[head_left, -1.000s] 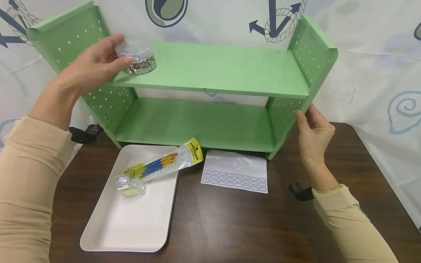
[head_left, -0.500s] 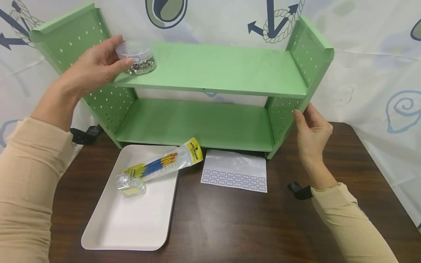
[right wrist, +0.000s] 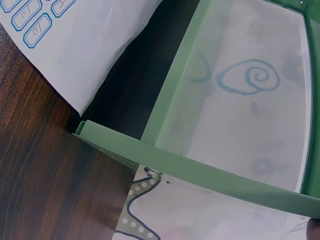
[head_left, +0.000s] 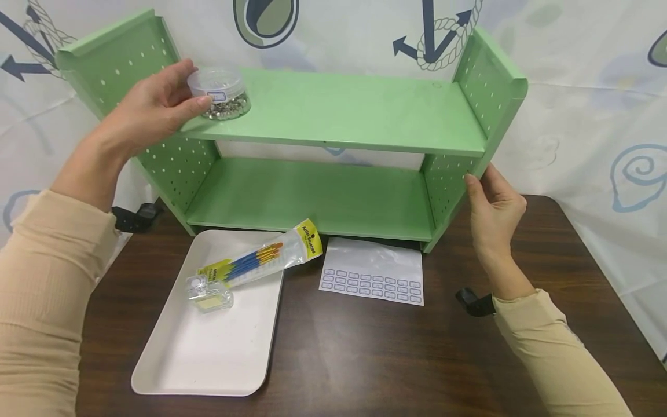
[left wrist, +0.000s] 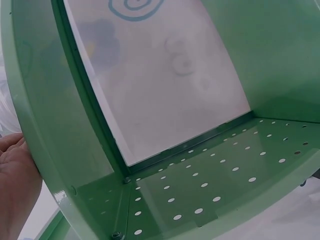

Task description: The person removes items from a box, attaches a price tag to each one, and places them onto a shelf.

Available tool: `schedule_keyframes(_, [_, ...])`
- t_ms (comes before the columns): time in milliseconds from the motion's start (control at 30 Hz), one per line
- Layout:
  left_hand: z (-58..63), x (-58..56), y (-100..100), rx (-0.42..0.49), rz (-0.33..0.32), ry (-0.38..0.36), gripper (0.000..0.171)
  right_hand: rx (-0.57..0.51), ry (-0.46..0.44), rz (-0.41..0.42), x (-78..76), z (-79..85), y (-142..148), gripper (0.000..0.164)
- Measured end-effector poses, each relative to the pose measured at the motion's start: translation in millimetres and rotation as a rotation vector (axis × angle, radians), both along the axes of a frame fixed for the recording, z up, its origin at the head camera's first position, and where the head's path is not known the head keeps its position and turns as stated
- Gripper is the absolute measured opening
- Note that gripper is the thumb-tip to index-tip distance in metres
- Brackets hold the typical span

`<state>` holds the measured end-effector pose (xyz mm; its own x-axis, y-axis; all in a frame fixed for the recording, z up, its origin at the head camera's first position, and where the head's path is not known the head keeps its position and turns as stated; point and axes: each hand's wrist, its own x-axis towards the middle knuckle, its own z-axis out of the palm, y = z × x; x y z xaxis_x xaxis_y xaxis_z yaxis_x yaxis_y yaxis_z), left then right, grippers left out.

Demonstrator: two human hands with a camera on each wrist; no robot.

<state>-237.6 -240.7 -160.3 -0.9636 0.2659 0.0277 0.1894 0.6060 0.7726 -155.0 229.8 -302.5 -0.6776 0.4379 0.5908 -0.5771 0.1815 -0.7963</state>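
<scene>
My left hand [head_left: 156, 110] holds a round clear plastic jar [head_left: 224, 107] at the left end of the top board of a green two-tier metal shelf [head_left: 339, 110]. Small silvery pieces fill the jar's lower part, and a little blue-framed label is on its side. The thumb lies at the near side and the fingers reach round the left. My right hand [head_left: 497, 214] pinches the front edge of the shelf's right side panel, thumb inside and fingers partly hidden behind. In the left wrist view, the shelf's green board hides the jar's base.
A white tray [head_left: 208, 353] lies in front of the shelf at left, bearing a small clear container [head_left: 211, 295] and a packet of artist brushes [head_left: 260, 255] that overhangs its edge. A label sheet [head_left: 372, 272] lies on the dark wooden table [head_left: 375, 359]. A patterned cloth [head_left: 344, 35] hangs behind.
Both hands keep their holds. The shelf's left end and the jar shift slightly right and down in the head view, while the right end shifts slightly left.
</scene>
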Motion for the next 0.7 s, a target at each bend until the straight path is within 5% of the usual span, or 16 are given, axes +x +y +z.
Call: schedule_keyframes(700, [-2.4,-3.9,-2.8,0.004,-0.007,-0.001,0.081,-0.007,-0.018,-0.007,-0.8,-0.5,0.6,0.033])
